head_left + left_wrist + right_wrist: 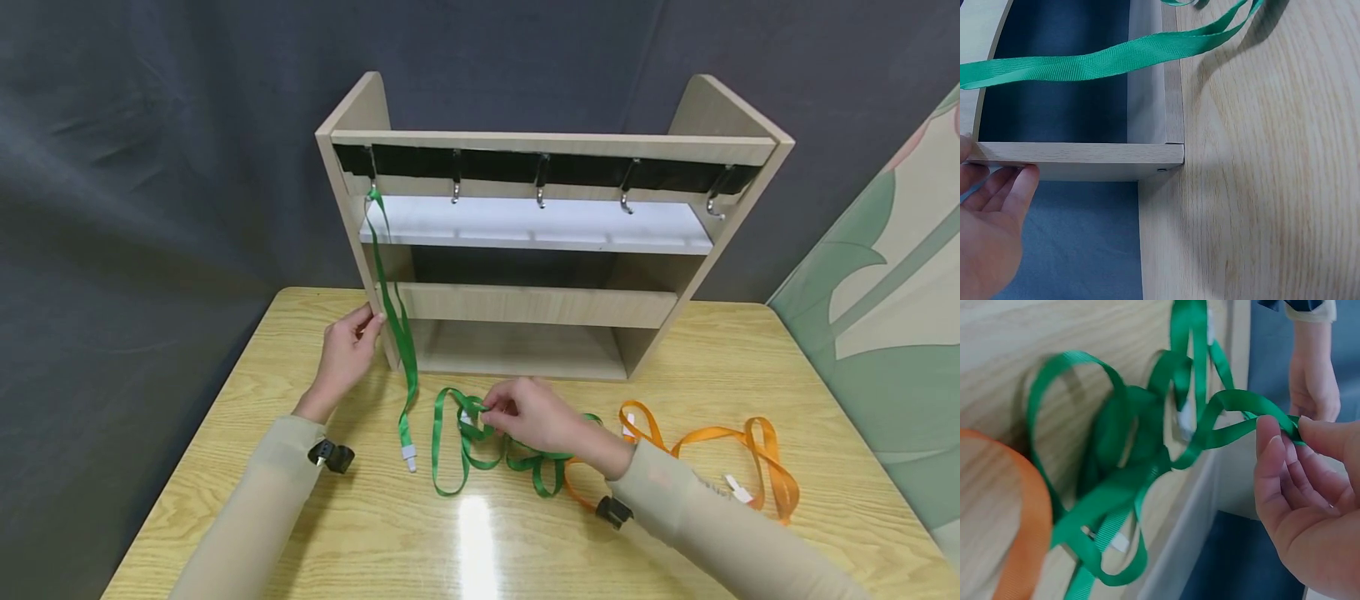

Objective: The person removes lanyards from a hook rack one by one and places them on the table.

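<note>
A wooden rack (pixel 540 304) with a row of metal hooks (pixel 539 198) stands at the back of the table (pixel 480 533). One green lanyard (pixel 397 329) hangs from the leftmost hook down onto the table. My left hand (pixel 347 354) rests with straight fingers (pixel 1013 187) against the rack's left side panel (pixel 1085 159). My right hand (pixel 532 414) pinches a loop of a second, tangled green lanyard (pixel 480 442) lying in front of the rack; in the right wrist view the fingertips (pixel 1279 440) hold the green lanyard (pixel 1147 462) lifted off the wood.
An orange lanyard (pixel 720 454) with a white clip lies on the table to the right of my right hand, and shows as an orange lanyard (pixel 1016 519) at the edge of the right wrist view. Dark fabric hangs behind. A patterned panel (pixel 877 317) stands at the right.
</note>
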### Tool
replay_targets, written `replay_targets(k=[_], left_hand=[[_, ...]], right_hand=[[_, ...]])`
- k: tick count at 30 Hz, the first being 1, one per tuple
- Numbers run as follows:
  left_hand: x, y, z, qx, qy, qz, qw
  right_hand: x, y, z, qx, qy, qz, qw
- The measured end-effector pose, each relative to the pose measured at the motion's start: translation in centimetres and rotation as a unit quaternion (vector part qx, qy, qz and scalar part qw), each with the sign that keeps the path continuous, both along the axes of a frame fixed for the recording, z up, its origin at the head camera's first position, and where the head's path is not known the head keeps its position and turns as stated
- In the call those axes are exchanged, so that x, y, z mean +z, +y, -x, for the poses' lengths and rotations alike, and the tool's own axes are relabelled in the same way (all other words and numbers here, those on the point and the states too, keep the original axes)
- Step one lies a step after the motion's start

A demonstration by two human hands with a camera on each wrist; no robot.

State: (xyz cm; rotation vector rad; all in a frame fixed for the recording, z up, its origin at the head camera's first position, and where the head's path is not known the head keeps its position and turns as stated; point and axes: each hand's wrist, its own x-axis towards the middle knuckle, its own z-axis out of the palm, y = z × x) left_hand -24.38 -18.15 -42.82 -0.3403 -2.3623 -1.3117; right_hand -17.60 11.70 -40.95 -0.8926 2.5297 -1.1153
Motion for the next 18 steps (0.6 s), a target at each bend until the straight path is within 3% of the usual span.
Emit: replay_targets(k=[18], left_hand=[[0.0, 0.1, 0.0, 0.001, 0.003, 0.003, 1.0]], right_hand=[[-2.8, -0.3, -1.2, 0.033, -0.011, -0.041, 0.9985]])
